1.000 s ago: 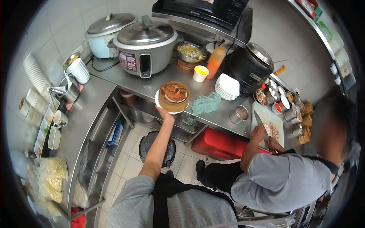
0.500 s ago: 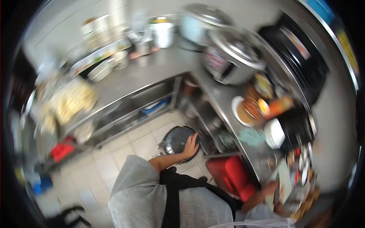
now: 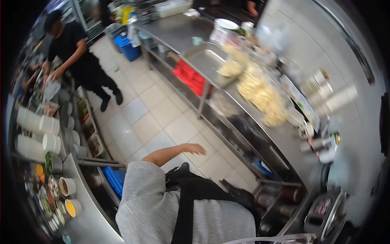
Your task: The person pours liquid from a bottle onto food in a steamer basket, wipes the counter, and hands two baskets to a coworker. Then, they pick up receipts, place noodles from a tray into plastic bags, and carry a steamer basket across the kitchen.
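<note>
My left hand [image 3: 196, 149] hangs out in front of me over the tiled floor [image 3: 154, 110]. Its fingers are loosely apart and it holds nothing. It touches nothing; the nearest thing is the lower shelf of the long steel counter [image 3: 284, 138] on the right. Bags of yellow noodles [image 3: 260, 93] lie on that counter beside a steel tray [image 3: 205, 59]. My right hand is out of view.
Another person in black [image 3: 75, 53] works at the left counter. Stacks of white bowls [image 3: 36, 122] and sauce cups [image 3: 67, 186] line that counter. A blue crate [image 3: 128, 48] and red items [image 3: 189, 77] sit low at the far end. A rice cooker [image 3: 325, 211] stands at bottom right.
I have turned away from the cooker corner to face the aisle. My left hand let go of the bamboo steamer on its plate, dropped and now hangs empty.
</note>
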`<state>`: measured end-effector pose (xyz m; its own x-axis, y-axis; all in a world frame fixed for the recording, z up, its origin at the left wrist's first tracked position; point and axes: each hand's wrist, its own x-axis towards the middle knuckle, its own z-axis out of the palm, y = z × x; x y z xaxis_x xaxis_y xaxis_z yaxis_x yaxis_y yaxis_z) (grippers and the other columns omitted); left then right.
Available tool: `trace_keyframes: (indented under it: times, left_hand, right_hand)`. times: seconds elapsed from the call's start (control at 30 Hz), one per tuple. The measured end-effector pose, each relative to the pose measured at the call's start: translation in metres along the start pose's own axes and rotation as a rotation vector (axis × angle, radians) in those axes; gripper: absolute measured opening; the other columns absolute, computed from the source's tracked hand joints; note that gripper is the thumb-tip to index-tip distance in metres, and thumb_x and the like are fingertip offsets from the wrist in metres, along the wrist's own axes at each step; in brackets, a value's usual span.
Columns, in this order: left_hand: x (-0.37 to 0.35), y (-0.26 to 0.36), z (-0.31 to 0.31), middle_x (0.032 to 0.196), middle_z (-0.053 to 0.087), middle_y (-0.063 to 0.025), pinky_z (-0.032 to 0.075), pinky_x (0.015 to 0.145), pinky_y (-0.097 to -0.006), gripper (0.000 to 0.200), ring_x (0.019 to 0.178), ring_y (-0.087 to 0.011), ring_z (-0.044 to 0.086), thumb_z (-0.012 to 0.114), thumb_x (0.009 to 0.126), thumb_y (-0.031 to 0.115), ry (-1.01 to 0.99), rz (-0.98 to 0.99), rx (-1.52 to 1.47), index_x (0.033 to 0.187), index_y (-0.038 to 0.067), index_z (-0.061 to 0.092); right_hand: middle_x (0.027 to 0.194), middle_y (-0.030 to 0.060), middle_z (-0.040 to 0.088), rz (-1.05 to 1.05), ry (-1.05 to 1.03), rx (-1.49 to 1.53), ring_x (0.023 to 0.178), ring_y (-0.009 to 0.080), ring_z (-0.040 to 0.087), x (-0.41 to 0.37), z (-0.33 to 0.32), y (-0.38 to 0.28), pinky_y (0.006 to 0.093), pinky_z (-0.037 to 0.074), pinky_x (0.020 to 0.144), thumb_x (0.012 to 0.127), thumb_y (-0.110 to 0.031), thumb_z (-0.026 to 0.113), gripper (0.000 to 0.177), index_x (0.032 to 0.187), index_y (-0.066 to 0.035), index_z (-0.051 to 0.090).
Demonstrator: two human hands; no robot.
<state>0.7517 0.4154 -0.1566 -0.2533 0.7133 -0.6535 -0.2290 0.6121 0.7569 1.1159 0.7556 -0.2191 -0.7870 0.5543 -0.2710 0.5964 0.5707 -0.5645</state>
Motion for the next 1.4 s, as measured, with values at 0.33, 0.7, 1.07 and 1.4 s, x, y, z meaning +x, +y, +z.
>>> trace_keyframes:
  times: [0.33,0.7,1.07,1.4]
  left_hand:
    - [-0.128,0.132,-0.001,0.108,0.060,-0.0068,0.040,0.088,-0.0276,0.027,0.105,-0.0167,0.054,0.044,0.093,0.022,-0.796,0.633,-0.465,0.108,0.005,0.059]
    - [-0.232,0.046,-0.275,0.104,0.061,-0.0086,0.041,0.087,-0.0277,0.023,0.101,-0.0174,0.055,0.049,0.090,0.016,-0.197,0.555,-0.496,0.105,0.002,0.059]
    - [-0.275,0.147,-0.451,0.099,0.061,-0.0104,0.041,0.085,-0.0277,0.019,0.097,-0.0181,0.056,0.054,0.087,0.010,-0.013,0.724,0.009,0.102,-0.001,0.059]
    - [-0.391,-0.058,-0.649,0.121,0.046,-0.0106,0.042,0.089,-0.0359,0.044,0.109,-0.0169,0.048,0.043,0.095,0.031,1.354,0.411,-1.000,0.131,0.008,0.035]
  right_hand:
    - [0.105,0.0168,0.062,-0.185,-0.890,-0.422,0.096,0.0304,0.059,0.180,0.094,-0.122,0.0393,0.047,0.080,0.078,-0.041,0.060,0.047,0.109,-0.006,0.059]
    - [0.126,0.0220,0.043,-0.615,-0.774,-0.828,0.115,0.0395,0.045,0.329,0.282,-0.468,0.0539,0.034,0.095,0.078,-0.013,0.054,0.043,0.119,-0.007,0.046]
    - [0.076,0.0115,0.060,-1.254,-0.895,0.200,0.073,0.0259,0.059,0.279,0.395,-0.958,0.0373,0.047,0.067,0.069,-0.010,0.061,0.015,0.083,-0.006,0.056]
    - [0.095,0.0044,0.051,-0.883,-1.030,0.786,0.082,0.0124,0.054,0.276,0.429,-1.140,0.0253,0.047,0.073,0.076,-0.002,0.065,0.014,0.086,-0.003,0.055]
